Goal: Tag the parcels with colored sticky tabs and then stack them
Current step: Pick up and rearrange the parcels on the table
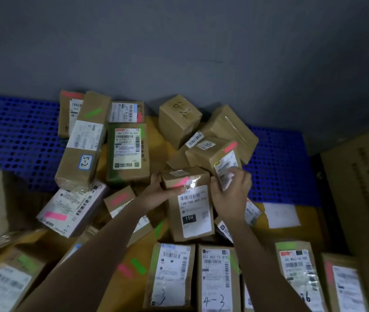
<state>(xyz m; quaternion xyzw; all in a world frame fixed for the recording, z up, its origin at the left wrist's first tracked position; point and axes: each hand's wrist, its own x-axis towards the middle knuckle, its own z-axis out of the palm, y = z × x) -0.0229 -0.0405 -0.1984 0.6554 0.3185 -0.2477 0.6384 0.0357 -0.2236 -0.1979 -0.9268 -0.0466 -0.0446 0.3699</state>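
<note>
Blue pallet: pink-tabbed brown parcel

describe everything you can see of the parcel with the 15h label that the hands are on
The 15H parcel is a brown cardboard box, upright and slightly tilted among other parcels. A white shipping label with a barcode and a black 15H patch covers its front. Shiny clear tape crosses above the label. A pink sticky tab lies slanted near its top edge. The left hand holds its left side, thumb at the tab; the right hand is at its right edge.
</note>
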